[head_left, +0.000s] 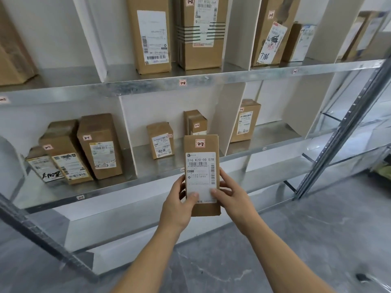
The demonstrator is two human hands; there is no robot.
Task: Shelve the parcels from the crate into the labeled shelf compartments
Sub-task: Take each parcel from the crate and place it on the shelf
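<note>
Cardboard parcel [200, 149], marked 2-2, long axis upright | left hand [177, 205], right hand [231, 196]: fingers [224, 178] clamped on its sides | compartment [143, 158] just far of it.

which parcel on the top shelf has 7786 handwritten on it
The tall parcel in the upper shelf's right compartment, beside a shorter box; 7786 is written low on its tilted white label.

Parcel [201, 176] before middle shelf [148, 180]

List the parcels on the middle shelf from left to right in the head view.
From the left: low scrawled parcel → leaning parcel → tall parcel → squat parcel → narrow back parcel → lone right parcel. The held parcel overlaps, so omitted.
</note>
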